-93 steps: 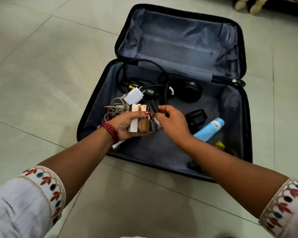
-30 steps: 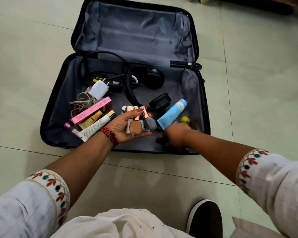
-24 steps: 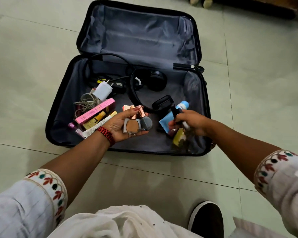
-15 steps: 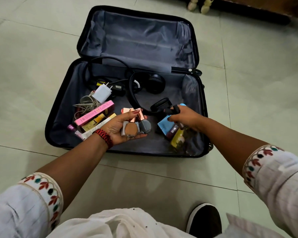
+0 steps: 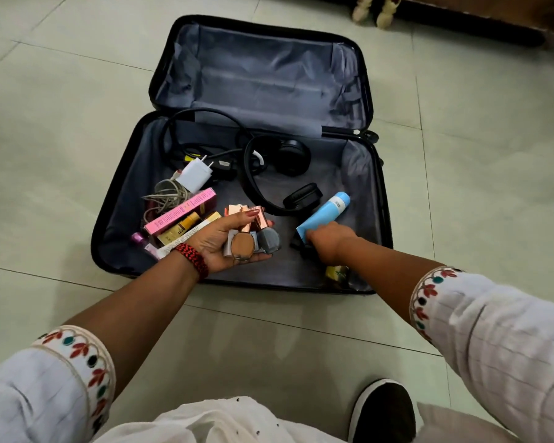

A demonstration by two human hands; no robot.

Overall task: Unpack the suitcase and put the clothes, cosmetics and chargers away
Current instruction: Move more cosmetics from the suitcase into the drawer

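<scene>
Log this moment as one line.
left hand: holds small cosmetic bottles | right hand: fingers curled on blue tube | suitcase: open, white charger, headphones inside

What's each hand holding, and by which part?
Left hand cradles small cosmetic bottles in its palm, thumb over caps. Right hand touches blue tube at its flat end; grip hidden.

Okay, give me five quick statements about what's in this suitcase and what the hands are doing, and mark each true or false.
1. The left hand holds small bottles with rose-gold caps. True.
2. The suitcase is zipped shut. False: it lies open on the floor.
3. The right hand is at the near end of the blue tube. True.
4. The white charger lies outside the suitcase. False: it is inside, by the black headphones.
5. The right hand holds the pink box. False: the box lies in the suitcase, left of the left hand.
</scene>
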